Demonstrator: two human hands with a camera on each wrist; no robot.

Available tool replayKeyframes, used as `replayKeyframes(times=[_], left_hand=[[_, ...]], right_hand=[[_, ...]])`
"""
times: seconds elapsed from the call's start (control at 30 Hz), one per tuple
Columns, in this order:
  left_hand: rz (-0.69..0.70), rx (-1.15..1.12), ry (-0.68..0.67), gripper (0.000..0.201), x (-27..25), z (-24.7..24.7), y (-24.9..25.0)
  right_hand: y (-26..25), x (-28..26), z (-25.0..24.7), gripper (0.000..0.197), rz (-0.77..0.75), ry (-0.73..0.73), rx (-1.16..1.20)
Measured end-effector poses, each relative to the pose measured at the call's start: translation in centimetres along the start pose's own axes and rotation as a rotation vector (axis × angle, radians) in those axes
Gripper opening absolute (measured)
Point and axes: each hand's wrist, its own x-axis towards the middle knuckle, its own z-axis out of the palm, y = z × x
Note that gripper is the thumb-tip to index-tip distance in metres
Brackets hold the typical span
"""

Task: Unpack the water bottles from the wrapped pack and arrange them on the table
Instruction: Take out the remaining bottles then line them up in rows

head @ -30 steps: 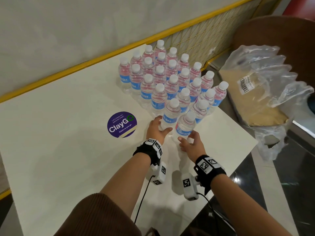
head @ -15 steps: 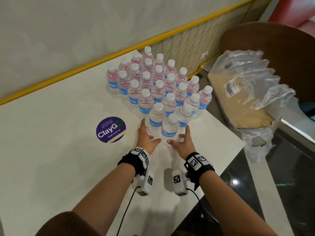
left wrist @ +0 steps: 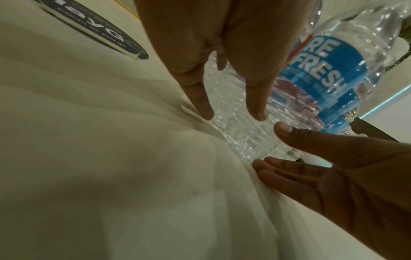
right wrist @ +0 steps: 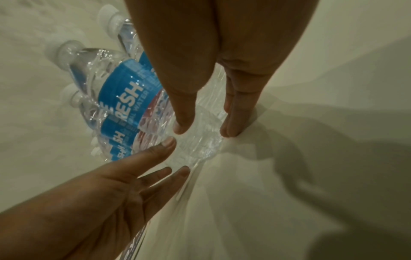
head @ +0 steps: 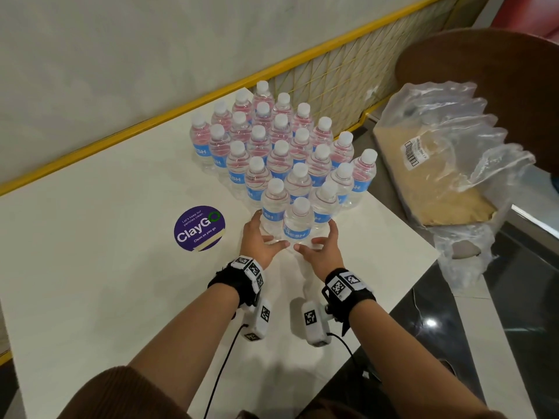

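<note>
Several clear water bottles [head: 279, 152] with white caps and blue labels stand packed in a cluster on the white table [head: 90, 267]. The nearest bottle [head: 298, 222] stands at the cluster's front tip. My left hand [head: 266, 234] lies with straight fingers against the front bottles' left side. On the opposite side my right hand [head: 320, 240] mirrors it, thumbs nearly meeting in front. The left wrist view shows my left fingers [left wrist: 200, 98] touching a bottle base [left wrist: 244, 137]. In the right wrist view my right fingers [right wrist: 182, 112] touch the labelled bottle [right wrist: 129, 98].
The empty plastic wrap [head: 453, 140] lies over a cardboard sheet [head: 438, 192] to the right, off the table, near a brown chair [head: 484, 65]. A round purple sticker [head: 199, 228] marks the table left of my hands. The table's right edge [head: 417, 240] runs close to the bottles.
Over the last second both hands moved in to flank the front bottles, which now stand tighter against the cluster. The head view also shifted.
</note>
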Motion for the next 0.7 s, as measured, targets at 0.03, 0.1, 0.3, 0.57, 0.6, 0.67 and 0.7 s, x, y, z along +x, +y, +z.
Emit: replayKeyframes(times=[0.03, 0.1, 0.3, 0.57, 0.6, 0.67, 0.7], left_hand=[[-0.010, 0.017, 0.048, 0.079, -0.1, 0.0, 0.0], [-0.018, 0.069, 0.118, 0.050, -0.7, 0.2, 0.0], [0.025, 0.055, -0.072, 0.058, -2.5, 1.4, 0.1], [-0.014, 0.125, -0.065, 0.058, -2.6, 1.4, 0.3], [-0.024, 0.120, -0.064, 0.058, -2.6, 1.4, 0.2], [-0.043, 0.074, -0.048, 0.064, -2.7, 1.4, -0.1], [-0.057, 0.040, -0.034, 0.072, -2.7, 1.3, -0.1]], right_hand=[[0.1, -0.2, 0.0, 0.092, 0.015, 0.013, 0.019], [0.5, -0.7, 0.0, 0.075, 0.023, 0.016, 0.031], [1.0, -1.6, 0.0, 0.066, -0.072, -0.099, -0.095], [1.3, -3.2, 0.1, 0.074, -0.056, -0.132, -0.108], [1.3, -3.2, 0.1, 0.074, -0.054, -0.139, -0.108], [1.3, -3.1, 0.0, 0.077, -0.048, -0.144, -0.100], [1.3, -2.9, -0.2, 0.079, -0.040, -0.126, -0.071]])
